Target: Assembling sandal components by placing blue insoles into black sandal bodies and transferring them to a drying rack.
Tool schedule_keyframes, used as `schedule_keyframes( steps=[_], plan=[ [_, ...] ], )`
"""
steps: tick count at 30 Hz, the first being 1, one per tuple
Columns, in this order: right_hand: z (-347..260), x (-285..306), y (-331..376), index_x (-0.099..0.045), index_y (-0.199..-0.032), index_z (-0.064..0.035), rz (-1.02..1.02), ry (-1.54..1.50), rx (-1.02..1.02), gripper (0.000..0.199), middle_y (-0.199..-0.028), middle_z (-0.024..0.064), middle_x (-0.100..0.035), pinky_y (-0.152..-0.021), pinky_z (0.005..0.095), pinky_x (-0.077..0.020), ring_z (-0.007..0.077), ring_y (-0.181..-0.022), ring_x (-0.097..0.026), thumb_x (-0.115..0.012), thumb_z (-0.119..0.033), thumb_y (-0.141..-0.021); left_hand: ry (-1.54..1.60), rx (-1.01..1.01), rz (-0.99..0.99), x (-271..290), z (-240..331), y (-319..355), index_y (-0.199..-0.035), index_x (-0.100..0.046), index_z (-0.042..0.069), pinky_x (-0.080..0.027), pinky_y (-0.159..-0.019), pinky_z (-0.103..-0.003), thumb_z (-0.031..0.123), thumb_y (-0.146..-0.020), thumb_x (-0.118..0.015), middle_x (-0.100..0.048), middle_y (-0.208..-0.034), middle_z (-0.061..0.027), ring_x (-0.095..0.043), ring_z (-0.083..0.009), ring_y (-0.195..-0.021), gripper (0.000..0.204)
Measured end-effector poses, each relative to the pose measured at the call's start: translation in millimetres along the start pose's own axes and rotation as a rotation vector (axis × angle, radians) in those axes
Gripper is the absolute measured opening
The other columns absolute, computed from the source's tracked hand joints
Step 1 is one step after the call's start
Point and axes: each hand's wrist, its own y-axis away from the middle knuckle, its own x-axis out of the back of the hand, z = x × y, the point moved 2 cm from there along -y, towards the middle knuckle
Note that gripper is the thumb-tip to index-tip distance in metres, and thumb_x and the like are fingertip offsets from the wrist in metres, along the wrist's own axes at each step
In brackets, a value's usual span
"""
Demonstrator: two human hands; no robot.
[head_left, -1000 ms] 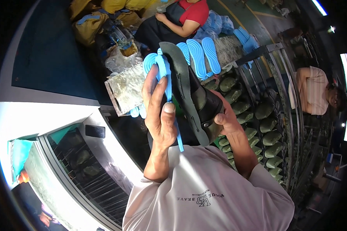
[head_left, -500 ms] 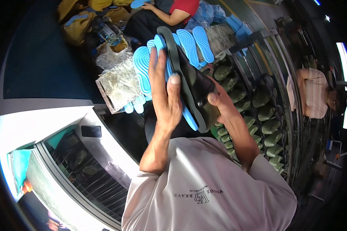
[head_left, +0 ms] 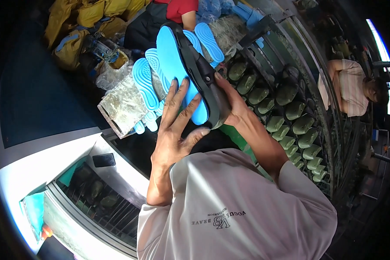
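Note:
A black sandal (head_left: 200,69) with a round metal rivet on its strap stands tilted in front of me, toe end up. Against its underside lies a blue sole (head_left: 170,51), its smooth face toward my left. My right hand (head_left: 236,104) grips the sandal from the right, with its thumb near the rivet. The fingers of my left hand (head_left: 173,125) are spread, and their tips rest on the lower part of the blue sole. Whatever sits inside the sandal is mostly hidden.
Several blue soles (head_left: 143,82) lie on a worn bench (head_left: 123,104) beyond my hands. At right, a rack holds rows of green shoe lasts (head_left: 307,136). A phone (head_left: 104,160) rests on a white ledge at left. One person in red sits ahead; another stands far right.
The sandal and sole have turned so that the blue face shows more. My left hand has gone from flat along the sole to spread fingers lower down. The view has shifted slightly.

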Motion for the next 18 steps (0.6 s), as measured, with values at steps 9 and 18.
schedule_keyframes(
  steps=[9, 18],
  plan=[
    [24, 4, -27, -0.062, -0.142, -0.0041, -0.069, -0.28, -0.131, 0.044, -0.133, 0.0169, -0.072, -0.105, 0.0463, -0.0602, 0.0277, -0.119, -0.073, -0.057, -0.035, -0.111, -0.136, -0.1, 0.178, -24, -13, 22, -0.156, -0.05, 0.002, -0.028, -0.125, -0.061, 0.027, -0.096, -0.076, -0.036, -0.166, -0.0302, -0.031, -0.0514, -0.156, 0.069],
    [32, 44, -14, -0.056, -0.15, -0.0049, 0.038, -0.04, -0.301, 0.055, -0.141, 0.0161, -0.068, -0.106, 0.0452, -0.0591, 0.0279, -0.121, -0.071, -0.064, -0.039, -0.107, -0.265, 0.121, 0.305, 35, -2, 49, -0.163, -0.039, -0.001, -0.018, -0.129, -0.056, 0.057, -0.104, -0.058, -0.031, -0.17, -0.0302, -0.027, -0.0462, -0.16, 0.084]
  ],
)
